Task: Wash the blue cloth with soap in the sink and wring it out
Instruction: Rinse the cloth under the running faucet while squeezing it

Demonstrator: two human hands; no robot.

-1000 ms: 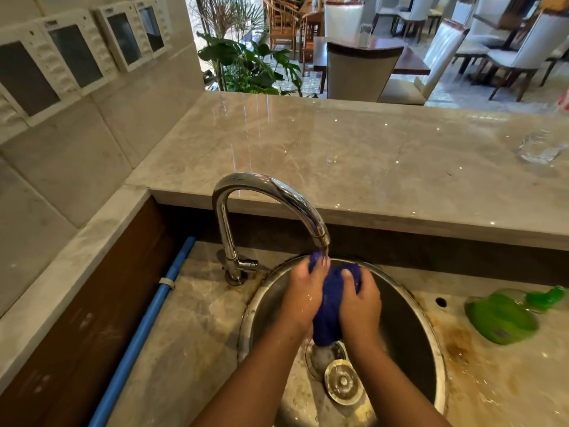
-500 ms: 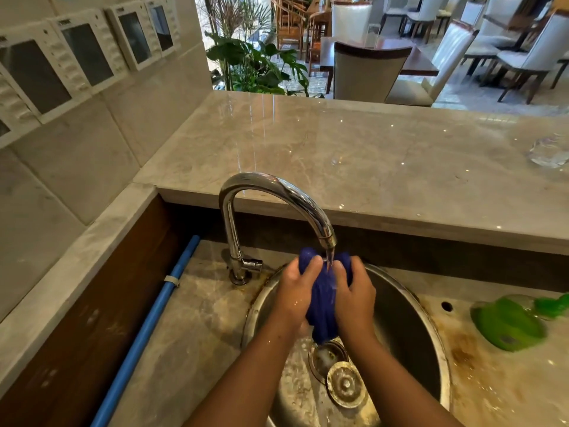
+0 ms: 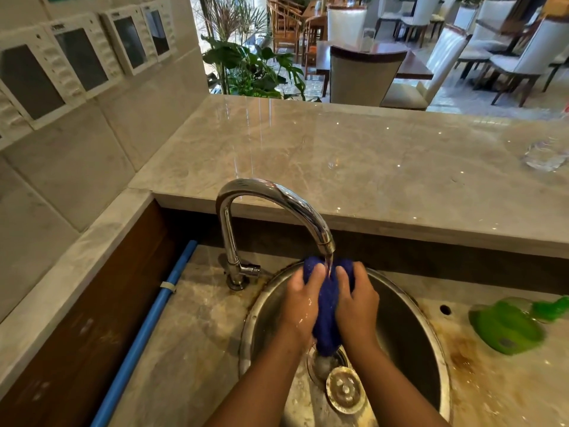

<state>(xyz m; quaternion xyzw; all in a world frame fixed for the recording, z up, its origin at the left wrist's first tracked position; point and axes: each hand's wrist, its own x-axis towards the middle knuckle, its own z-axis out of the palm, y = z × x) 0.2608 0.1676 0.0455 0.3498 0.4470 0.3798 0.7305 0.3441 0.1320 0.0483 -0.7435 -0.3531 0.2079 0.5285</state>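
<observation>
Gleaming tap [image 3: 278, 195], bunched blue cloth [image 3: 328, 312]

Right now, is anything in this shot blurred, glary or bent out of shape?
Head view: the green bottle at right is blurred; glare streaks the chrome faucet and speckles the marble counter; wide-angle distortion bows the counter's edge; the blue cloth is sharp.

The cloth [image 3: 328, 306] is held between left hand [image 3: 303, 306] and right hand [image 3: 357, 306] at lower centre, over the sink [image 3: 409, 328], under the faucet [image 3: 271, 192]. A bottle [image 3: 508, 328] is laid at lower right.
</observation>
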